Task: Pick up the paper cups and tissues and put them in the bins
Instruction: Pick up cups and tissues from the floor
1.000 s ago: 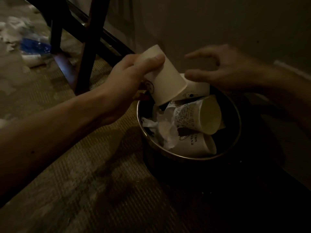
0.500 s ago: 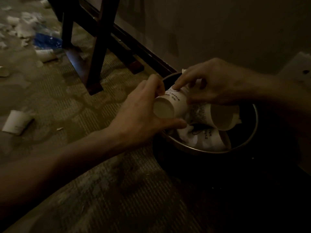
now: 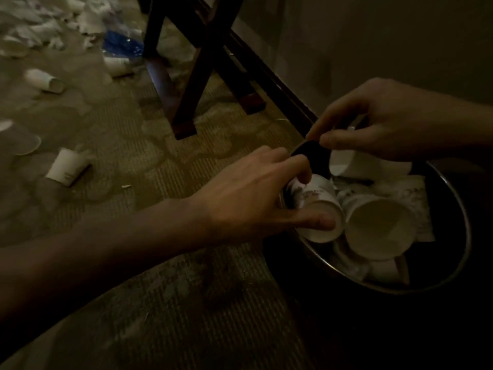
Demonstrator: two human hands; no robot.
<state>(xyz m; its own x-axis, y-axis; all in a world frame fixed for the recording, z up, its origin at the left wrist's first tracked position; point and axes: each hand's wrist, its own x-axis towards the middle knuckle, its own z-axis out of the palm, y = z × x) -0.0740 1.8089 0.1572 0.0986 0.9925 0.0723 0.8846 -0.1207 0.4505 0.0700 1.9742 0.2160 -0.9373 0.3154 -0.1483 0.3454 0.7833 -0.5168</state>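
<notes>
Left hand (image 3: 253, 206): grips printed white paper cup (image 3: 317, 198), dark round bin (image 3: 465, 236)'s 9 o'clock.
Right hand (image 3: 373, 121): pinches second white paper cup (image 3: 357, 164), 12 o'clock.
Handling: flimsy, light — hold yours mid-wall.

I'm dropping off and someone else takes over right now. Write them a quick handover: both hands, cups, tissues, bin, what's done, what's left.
Left hand grips a paper cup at the bin near rim, not yet released.
Right hand is curled over a second cup at the far rim; grip unclear.
Done: several cups and tissues lie in the bin.
Left: a carpet cup, a farther cup, and a tissue heap beyond the wooden legs.
</notes>
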